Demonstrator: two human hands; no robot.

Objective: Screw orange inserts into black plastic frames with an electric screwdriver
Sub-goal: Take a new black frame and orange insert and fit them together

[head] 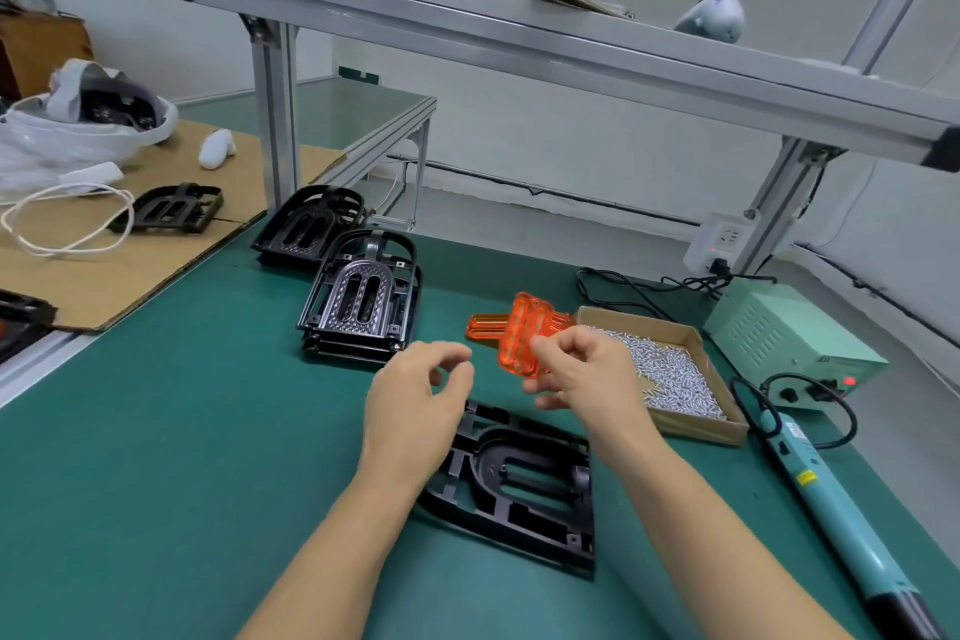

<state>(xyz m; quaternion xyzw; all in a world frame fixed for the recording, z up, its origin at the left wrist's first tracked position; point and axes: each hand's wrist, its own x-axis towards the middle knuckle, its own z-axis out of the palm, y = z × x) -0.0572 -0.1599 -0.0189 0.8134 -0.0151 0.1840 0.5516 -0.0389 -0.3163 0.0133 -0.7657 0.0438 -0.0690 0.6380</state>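
Observation:
A black plastic frame [524, 489] lies flat on the green mat in front of me. My right hand [582, 369] holds an orange insert [519, 338] in the air above the frame's far end, fingers curled round its edge. Behind it another orange insert [480, 327] lies on the mat. My left hand [415, 395] hovers over the frame's left end, fingers loosely curled and holding nothing. The teal electric screwdriver [831, 499] lies on the mat at the right, untouched.
A cardboard tray of silver screws [670, 369] sits right of my hands. Stacked black frames [358, 301] stand behind, another stack [311, 224] further back. A green power supply [789, 338] sits at far right. Cardboard sheet [156, 244] covers the left; an aluminium shelf beam [519, 42] crosses overhead.

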